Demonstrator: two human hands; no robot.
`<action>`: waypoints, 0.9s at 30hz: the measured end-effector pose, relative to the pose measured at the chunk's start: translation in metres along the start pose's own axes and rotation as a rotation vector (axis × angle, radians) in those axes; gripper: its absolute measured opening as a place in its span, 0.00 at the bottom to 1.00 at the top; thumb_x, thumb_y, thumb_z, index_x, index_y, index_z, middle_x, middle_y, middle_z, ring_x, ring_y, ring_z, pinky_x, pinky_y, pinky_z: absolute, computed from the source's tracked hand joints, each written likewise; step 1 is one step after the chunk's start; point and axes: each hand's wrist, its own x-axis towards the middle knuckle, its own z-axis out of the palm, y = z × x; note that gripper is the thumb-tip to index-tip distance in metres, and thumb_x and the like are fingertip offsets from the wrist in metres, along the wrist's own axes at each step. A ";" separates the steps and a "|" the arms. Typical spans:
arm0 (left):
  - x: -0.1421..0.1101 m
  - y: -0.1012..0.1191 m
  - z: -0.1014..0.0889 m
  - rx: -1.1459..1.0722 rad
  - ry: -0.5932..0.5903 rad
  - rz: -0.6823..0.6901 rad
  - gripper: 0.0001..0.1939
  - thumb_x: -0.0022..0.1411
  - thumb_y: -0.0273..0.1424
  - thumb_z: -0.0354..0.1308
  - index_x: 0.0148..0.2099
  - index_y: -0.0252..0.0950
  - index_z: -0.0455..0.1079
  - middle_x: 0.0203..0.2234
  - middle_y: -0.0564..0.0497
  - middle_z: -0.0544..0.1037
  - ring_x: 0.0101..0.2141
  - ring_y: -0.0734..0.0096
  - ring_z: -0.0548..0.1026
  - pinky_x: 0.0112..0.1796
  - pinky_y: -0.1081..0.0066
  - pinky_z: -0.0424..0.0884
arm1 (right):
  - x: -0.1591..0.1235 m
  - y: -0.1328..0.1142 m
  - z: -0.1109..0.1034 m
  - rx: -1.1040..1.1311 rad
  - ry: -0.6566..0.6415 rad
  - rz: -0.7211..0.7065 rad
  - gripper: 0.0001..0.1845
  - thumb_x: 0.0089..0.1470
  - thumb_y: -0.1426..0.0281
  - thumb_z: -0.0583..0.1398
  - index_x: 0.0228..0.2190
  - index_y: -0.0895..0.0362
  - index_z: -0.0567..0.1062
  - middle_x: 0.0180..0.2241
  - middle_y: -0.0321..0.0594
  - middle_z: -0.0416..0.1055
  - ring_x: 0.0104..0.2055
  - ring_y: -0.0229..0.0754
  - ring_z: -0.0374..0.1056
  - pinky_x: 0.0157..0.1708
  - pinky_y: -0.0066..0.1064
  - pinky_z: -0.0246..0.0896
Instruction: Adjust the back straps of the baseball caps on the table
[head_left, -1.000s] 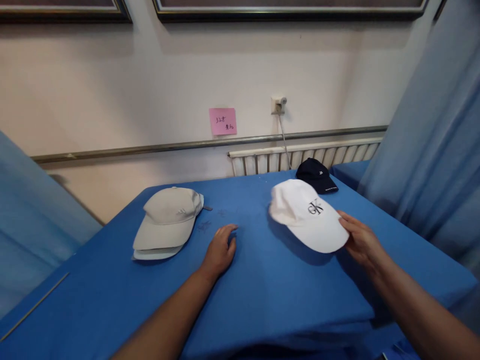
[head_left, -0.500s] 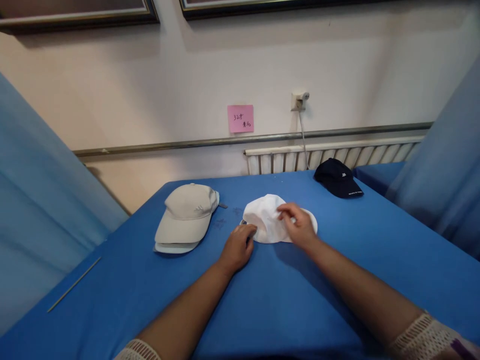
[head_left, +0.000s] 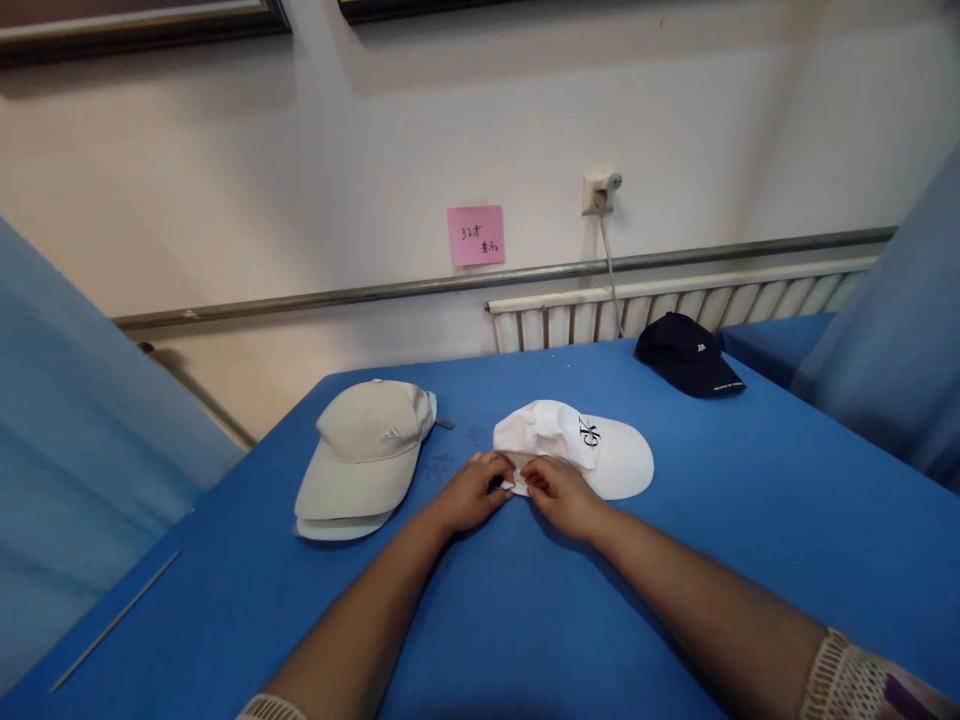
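Observation:
A white baseball cap (head_left: 619,458) with black letters on its front lies on the blue-covered table (head_left: 480,620), its brim to the right. At the cap's back-left edge, my left hand (head_left: 476,490) pinches the strap end with thumb and fingers. Close beside it, my right hand (head_left: 566,497) is closed on the cap's lower rear edge, near the strap opening. The fingertips partly hide the strap, so its fastening cannot be made out.
To the left, a beige cap (head_left: 367,440) is stacked on a pale one. A dark navy cap (head_left: 686,355) sits at the back right. A thin stick (head_left: 116,620) lies at the left edge. Blue curtains (head_left: 67,450) hang at the sides, and a radiator (head_left: 585,320) stands behind.
My right hand has moved left and down from the cap's crown to its rear edge. The brim and lettering now show. My left hand stays at the strap end.

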 end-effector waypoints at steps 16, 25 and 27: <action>-0.006 0.021 0.018 -0.271 0.436 -0.322 0.10 0.58 0.32 0.56 0.26 0.35 0.70 0.38 0.48 0.78 0.39 0.67 0.75 0.43 0.67 0.69 | -0.005 -0.012 -0.003 -0.012 -0.017 0.020 0.11 0.51 0.69 0.62 0.39 0.56 0.71 0.38 0.41 0.72 0.38 0.43 0.67 0.39 0.35 0.63; -0.015 0.058 0.020 -0.950 0.527 -0.421 0.16 0.53 0.40 0.64 0.27 0.32 0.70 0.45 0.44 0.76 0.31 0.73 0.74 0.36 0.70 0.71 | -0.013 -0.030 -0.011 -0.015 -0.028 -0.020 0.24 0.51 0.71 0.63 0.51 0.53 0.67 0.38 0.39 0.72 0.37 0.42 0.68 0.38 0.34 0.63; -0.016 0.060 0.018 -0.985 0.460 -0.395 0.15 0.55 0.40 0.64 0.30 0.31 0.72 0.45 0.43 0.77 0.33 0.72 0.75 0.37 0.70 0.71 | -0.014 -0.031 -0.010 -0.004 -0.018 -0.065 0.29 0.50 0.71 0.64 0.54 0.52 0.64 0.43 0.41 0.71 0.40 0.43 0.68 0.40 0.35 0.63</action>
